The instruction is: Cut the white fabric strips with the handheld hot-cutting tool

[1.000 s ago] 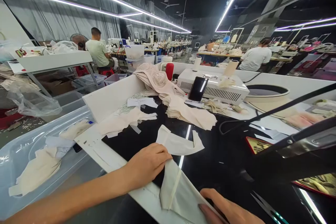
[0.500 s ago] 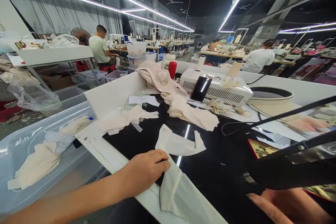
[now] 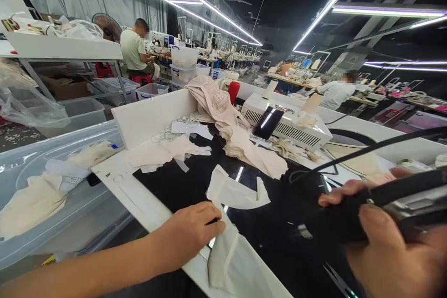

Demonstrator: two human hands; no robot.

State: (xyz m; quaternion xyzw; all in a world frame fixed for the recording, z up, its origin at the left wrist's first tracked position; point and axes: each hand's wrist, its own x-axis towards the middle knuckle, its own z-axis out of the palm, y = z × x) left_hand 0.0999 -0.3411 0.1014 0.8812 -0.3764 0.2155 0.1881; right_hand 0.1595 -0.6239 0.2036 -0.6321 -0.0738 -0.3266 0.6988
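Our left hand (image 3: 190,230): fingers closed on the pale, thin cloth panel (image 3: 244,263), lying across the white tabletop edge (image 3: 148,212). Our right hand (image 3: 391,251): now off the panel, fingers wrapped around the bulky black tool with metal plating (image 3: 401,190).

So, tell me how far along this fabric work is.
Apparently done: a seam-like band crosses the pale fabric. In hand: the left hand rests on that fabric, and the right hand grips a black device. Possibly left: the stacked beige pieces farther back, though I can't tell whether they're finished.
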